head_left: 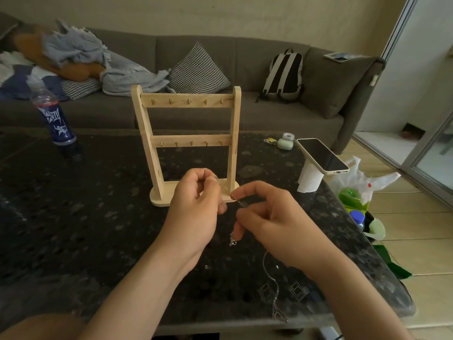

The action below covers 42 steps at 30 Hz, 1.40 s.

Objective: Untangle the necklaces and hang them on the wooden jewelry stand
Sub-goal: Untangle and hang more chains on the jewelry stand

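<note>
Together, left hand (196, 204) and right hand (277, 224) pinch a thin necklace (232, 241), its clasp end hanging straight down.

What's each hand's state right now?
Left hand: fingers curled, apparently pinching the thin silver chain necklace.
Right hand: pinching the same necklace.

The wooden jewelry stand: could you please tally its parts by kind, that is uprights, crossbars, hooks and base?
Uprights: 2
Crossbars: 2
Hooks: 10, five on each crossbar, all bare
Base: 1
Total: 15
</note>
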Tool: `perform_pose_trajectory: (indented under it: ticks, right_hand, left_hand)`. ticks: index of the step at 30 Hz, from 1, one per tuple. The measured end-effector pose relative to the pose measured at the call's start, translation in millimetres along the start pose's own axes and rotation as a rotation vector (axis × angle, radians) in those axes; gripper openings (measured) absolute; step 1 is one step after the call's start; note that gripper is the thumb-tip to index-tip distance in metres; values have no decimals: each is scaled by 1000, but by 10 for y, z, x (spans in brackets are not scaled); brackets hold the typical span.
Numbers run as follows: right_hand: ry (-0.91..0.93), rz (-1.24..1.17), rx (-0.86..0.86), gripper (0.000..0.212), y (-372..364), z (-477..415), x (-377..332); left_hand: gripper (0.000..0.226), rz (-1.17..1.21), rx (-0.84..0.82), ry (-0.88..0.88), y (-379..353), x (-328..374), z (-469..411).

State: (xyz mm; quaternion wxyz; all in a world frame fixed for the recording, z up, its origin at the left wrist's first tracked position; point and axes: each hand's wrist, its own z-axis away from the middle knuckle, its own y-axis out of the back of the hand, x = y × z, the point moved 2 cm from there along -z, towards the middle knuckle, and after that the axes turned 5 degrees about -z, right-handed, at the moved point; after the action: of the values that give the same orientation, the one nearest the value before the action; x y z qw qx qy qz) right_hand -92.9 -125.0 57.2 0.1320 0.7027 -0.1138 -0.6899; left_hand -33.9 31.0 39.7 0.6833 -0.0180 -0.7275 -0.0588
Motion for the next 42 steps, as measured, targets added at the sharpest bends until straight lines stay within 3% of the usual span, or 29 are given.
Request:
perform_pose_trajectory:
  ticks: [4,7,10,14,19,24,42]
  right_hand:
    - [12,-14,69,12,30,14,-26]
    - [-71,-295,72,16,8,24,-33]
    - [-50,-398,128,15,8,27,-59]
    - [140,-333,242,2,18,47,-84]
    - [347,-312,259,35,-16,76,-134]
    - [396,-229,253,51,-49,54,-103]
    - [533,222,256,65,-78,30,-50]
  left_hand:
    - [14,-75,-93,-64,25,74,28]
    - [13,-138,-143,-152,25,141,88]
    - [14,-174,-187,-185,18,169,123]
    - [14,-228,-235,-196,13,182,131]
    - [18,-227,-295,-115,20,178,117]
    - [19,-180,-358,-61,7,164,118]
    - [26,-206,-294,69,-3,136,118]
